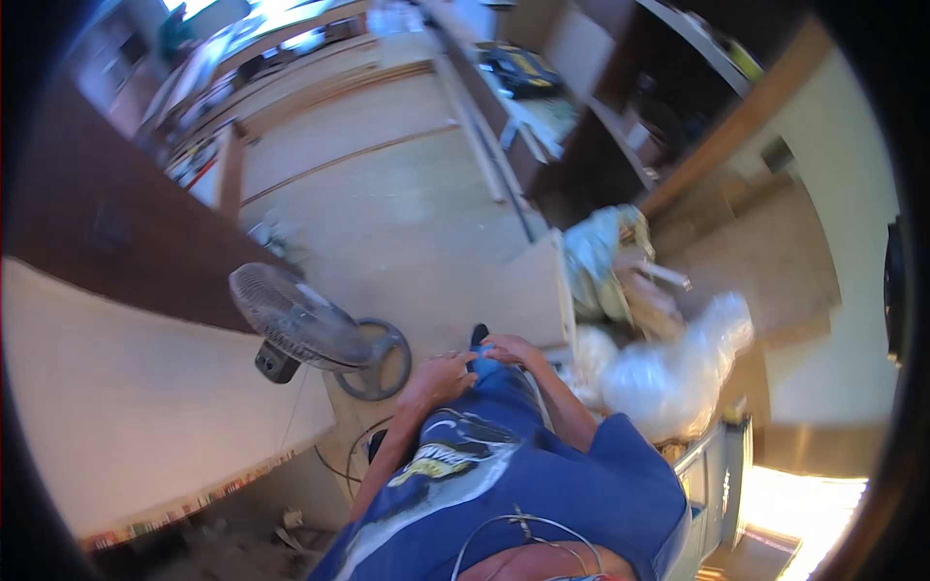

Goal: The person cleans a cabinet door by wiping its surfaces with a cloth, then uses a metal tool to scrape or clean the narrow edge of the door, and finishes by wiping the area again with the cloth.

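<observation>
I am watching two bare hands at the middle of the frame. The left hand (448, 376) and the right hand (511, 351) are lying close together over a blue trouser leg (487, 372), just below centre, and both are appearing to touch it. The fingers are bending inward, but blur is covering their tips; I cannot tell whether they are pinching the cloth, holding something small or only resting. The hands are partly hiding the leg, and a dark shoe (480, 334) is peeking out above them.

Left of centre, a grey fan (295, 315) is leaning beside the hands, its head partly overlapping a round base (404, 363). To the right, clear plastic wrapping (668, 382) is bulging, its contents hard to make out. At upper right, a black-and-yellow case (523, 73) is sitting on a surface. At upper left, a green shape (176, 34) is blurring beyond recognition, and at the right edge a dark object (893, 290) is fading into the rim.
</observation>
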The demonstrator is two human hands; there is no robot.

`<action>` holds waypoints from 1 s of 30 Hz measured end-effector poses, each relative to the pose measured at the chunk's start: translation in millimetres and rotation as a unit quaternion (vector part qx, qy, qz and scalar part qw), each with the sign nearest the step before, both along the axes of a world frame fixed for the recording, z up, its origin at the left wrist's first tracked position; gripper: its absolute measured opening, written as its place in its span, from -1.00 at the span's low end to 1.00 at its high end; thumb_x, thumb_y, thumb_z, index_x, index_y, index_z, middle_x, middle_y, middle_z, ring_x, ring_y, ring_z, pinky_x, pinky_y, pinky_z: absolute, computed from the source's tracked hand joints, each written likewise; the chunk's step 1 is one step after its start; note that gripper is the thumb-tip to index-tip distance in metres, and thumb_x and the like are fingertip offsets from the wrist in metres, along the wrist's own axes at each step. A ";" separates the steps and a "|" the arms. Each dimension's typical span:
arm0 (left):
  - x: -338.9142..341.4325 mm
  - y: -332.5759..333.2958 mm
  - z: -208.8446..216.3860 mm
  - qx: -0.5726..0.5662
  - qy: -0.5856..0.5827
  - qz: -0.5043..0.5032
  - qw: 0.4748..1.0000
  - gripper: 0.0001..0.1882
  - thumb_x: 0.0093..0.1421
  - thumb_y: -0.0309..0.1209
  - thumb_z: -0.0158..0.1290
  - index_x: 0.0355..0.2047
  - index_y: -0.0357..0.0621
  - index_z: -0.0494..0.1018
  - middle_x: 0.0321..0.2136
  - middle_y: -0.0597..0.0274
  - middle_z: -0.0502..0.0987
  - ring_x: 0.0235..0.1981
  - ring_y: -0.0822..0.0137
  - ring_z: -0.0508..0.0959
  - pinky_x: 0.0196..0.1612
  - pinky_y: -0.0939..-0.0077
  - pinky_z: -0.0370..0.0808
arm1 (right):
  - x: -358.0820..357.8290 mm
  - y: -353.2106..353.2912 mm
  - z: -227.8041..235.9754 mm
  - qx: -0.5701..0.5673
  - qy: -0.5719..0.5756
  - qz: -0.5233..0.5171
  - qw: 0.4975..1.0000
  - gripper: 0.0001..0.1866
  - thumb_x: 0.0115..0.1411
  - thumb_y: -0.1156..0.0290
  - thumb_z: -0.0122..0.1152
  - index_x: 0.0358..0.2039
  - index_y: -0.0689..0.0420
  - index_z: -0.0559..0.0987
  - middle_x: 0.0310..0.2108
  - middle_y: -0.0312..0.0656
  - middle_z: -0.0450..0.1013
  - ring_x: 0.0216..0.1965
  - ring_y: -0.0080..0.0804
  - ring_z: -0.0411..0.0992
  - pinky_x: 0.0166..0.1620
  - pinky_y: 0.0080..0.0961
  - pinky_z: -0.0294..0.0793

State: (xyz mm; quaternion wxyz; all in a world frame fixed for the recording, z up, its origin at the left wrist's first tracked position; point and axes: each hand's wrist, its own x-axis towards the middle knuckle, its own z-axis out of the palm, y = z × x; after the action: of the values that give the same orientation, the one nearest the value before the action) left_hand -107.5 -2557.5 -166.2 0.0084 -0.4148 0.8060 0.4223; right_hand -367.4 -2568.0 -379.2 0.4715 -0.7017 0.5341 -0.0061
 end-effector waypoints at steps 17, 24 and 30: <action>-65.3 -369.0 -21.3 -0.025 -0.026 -0.003 0.999 -0.55 0.26 -0.16 0.11 0.07 -0.12 0.49 -0.05 -0.12 0.59 0.00 -0.11 0.58 0.09 0.04 0.48 | -80.7 -322.0 -88.3 0.057 -0.157 -0.232 0.958 -0.63 0.33 0.27 0.14 0.07 0.17 0.56 -0.34 -0.22 0.57 -0.35 -0.50 0.54 -0.28 -0.46 0.55; 62.0 -567.7 -138.3 -0.005 -0.102 0.073 0.992 -0.51 0.27 -0.16 0.09 0.13 -0.15 0.44 -0.04 -0.16 0.58 0.03 -0.15 0.56 0.10 0.00 0.47 | -122.1 -348.5 -156.0 0.323 -0.086 -0.376 0.864 -0.73 0.31 0.22 0.15 -0.14 0.14 0.62 -0.46 -0.31 0.50 -0.46 -0.52 0.49 -0.44 -0.49 0.49; 167.5 -689.9 -227.3 0.172 -0.062 0.263 0.947 -0.50 0.25 -0.22 0.05 0.10 -0.32 0.45 -0.16 -0.24 0.63 -0.05 -0.07 0.62 0.03 0.13 0.53 | -110.6 -516.3 -138.5 0.320 -0.115 -0.390 0.856 -0.74 0.30 0.23 0.15 -0.17 0.14 0.61 -0.48 -0.31 0.48 -0.49 -0.52 0.47 -0.47 -0.50 0.46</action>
State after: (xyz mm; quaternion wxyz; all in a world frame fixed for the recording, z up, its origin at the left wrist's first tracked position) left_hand 60.0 -3247.5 -393.5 0.0181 -0.6294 0.5810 0.5157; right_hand -478.0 -3084.2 -517.7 0.6870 -0.2409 0.6783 -0.0991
